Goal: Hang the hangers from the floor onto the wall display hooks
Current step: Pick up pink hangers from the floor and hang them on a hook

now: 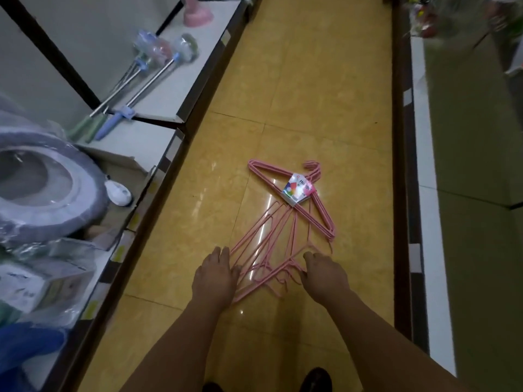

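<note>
Your pink wire hangers (271, 244) lie flat on the yellow floor (325, 94) — a loose fan nearest you, and beyond it a bundle (294, 193) banded by a colourful label (297, 189).

hangers (285, 236): pink | floor (325, 94): yellow tile | label (298, 189): multicoloured

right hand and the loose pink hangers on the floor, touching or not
Touching. In the head view the right hand has its fingers curled onto the wires of the loose pink hangers, with no gap visible between them.
</note>
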A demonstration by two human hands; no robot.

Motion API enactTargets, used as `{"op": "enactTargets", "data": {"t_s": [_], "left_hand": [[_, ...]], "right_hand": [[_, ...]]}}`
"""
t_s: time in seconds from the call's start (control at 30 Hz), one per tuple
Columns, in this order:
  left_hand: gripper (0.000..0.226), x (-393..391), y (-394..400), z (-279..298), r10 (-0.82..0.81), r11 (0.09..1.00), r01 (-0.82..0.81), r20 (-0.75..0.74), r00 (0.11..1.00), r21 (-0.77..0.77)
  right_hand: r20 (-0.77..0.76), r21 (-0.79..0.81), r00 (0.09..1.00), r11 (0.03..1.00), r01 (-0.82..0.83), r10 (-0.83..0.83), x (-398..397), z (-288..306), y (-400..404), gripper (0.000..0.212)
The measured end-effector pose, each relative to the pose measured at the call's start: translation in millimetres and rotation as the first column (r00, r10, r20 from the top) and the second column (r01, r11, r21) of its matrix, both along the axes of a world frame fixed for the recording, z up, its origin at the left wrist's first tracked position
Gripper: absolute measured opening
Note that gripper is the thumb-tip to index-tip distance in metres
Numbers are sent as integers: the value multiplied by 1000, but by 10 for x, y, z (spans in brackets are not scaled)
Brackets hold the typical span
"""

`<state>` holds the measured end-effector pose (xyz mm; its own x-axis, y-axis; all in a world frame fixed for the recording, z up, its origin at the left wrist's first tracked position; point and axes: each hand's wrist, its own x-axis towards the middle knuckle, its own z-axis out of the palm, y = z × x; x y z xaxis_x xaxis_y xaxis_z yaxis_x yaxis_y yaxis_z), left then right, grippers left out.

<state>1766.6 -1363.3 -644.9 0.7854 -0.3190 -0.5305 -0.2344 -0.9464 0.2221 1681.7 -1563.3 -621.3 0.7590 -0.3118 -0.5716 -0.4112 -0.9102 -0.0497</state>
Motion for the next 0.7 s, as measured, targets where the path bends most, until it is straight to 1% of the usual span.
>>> {"op": "enactTargets", "data": {"t_s": [0.23,0.37,0.43,0.53,0.63,0.7], "left_hand": [[57,238,-33,-1230,18,999,-14,-79,997,47],[58,315,-84,-1816,19,999,-15,-106,994,36],[59,355,-121,-2030,24,1000,-23,-104,994,19],[65,448,-175,-2278,47,999,-45,-90,995,16],[70,529,-205,-2474,106,994,-101,-140,984,42],[74,516,-226,-2557,141,990,-135,-165,976,46]], "right_hand": [[-21,99,1000,995,20,-18,344,-1275,68,38],[-38,163,999,986,21,-15,428,-1914,130,29],[-46,160,999,987,7,1,473,-2111,140,26],[-40,145,998,989,-38,44,542,-2346,132,31],[-77,182,995,982,-44,59,564,-2505,166,36],[-86,180,995,983,-41,58,550,-2586,209,39]]}}
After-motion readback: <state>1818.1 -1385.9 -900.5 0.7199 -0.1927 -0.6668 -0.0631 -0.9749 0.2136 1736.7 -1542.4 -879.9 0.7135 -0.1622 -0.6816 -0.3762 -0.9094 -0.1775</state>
